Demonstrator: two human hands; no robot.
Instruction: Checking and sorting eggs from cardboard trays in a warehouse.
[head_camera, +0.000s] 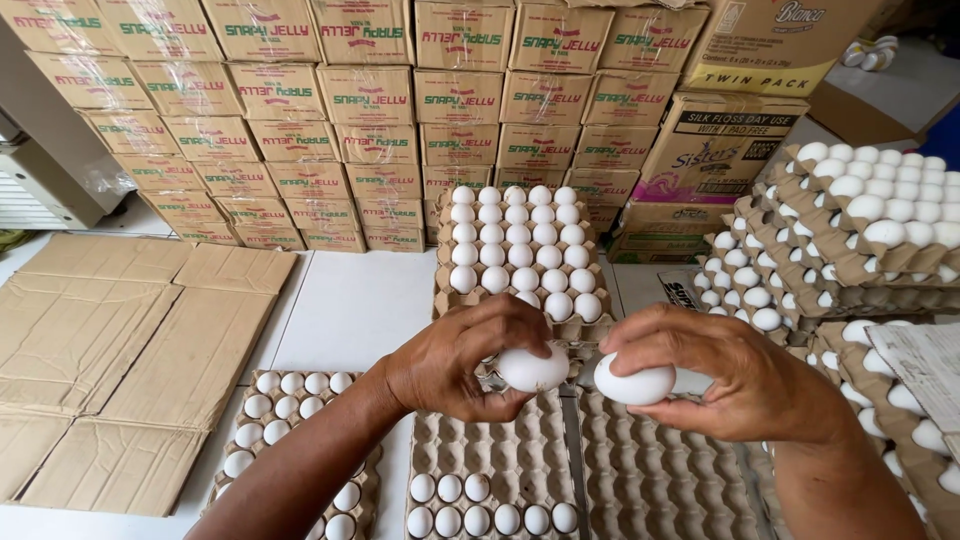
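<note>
left hand (455, 365): fingers curled round a white egg (533, 369) | right hand (725, 375): grips a second white egg (635, 384) | below: empty grey egg trays (655, 480), one part-filled tray (490, 470) | behind: full egg tray stack (515, 250), stacked cardboard boxes (370, 100) | left: flattened cardboard (120, 340)

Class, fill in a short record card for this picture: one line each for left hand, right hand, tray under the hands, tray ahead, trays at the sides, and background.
Left hand: left hand holds a white egg
Right hand: right hand holds a second white egg
Tray under hands: cardboard egg tray, mostly bare, a few eggs along its near edge
Tray ahead: full tray of white eggs
Sides: partly filled tray at left; stacked egg trays at right
Background: wall of cardboard cartons; flattened cardboard at left
</note>
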